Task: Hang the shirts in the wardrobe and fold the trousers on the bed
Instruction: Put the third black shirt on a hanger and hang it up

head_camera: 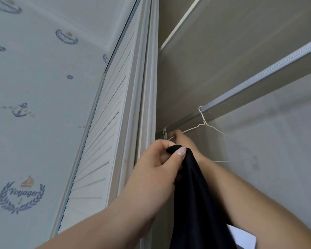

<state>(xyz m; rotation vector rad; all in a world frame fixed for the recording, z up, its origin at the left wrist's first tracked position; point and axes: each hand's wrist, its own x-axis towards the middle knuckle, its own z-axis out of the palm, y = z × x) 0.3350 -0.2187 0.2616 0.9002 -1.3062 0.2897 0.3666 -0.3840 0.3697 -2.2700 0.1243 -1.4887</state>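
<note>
1. Wardrobe point(223, 72): open, pale interior. A louvred door point(101, 141) stands at its left edge, against a wall papered with nautical motifs point(22, 194).

2. Hanging rail point(258, 83): grey, running from the wardrobe's left end up toward the upper right corner of the view.

3. Black garment point(196, 194): dark cloth, taken to be one of the shirts. It hangs slack from the left hand, just in front of the wardrobe's left edge, and is not yet on any hanger. Its lower part is cut off at the bottom of the view.

4. Left hand point(162, 162): fingers curled, thumb pressed down, pinching the top of the garment.

5. Right hand point(183, 141): reaches behind the cloth toward the rail's left end, fingertips at the wire there. It is largely hidden, so its grasp cannot be told.

6. White wire hanger point(205, 124): hooked on the rail, bare. Further hanger hooks point(165, 133) are bunched at the rail's left end; their number is unclear.

Step in hand, as judged: fetching a hanger for the shirt. The next move calls for lifting one hook free of the rail and threading the hanger into the neck opening.

A pale object point(241, 236) at the bottom edge cannot be identified. Bed and trousers are not in view.
</note>
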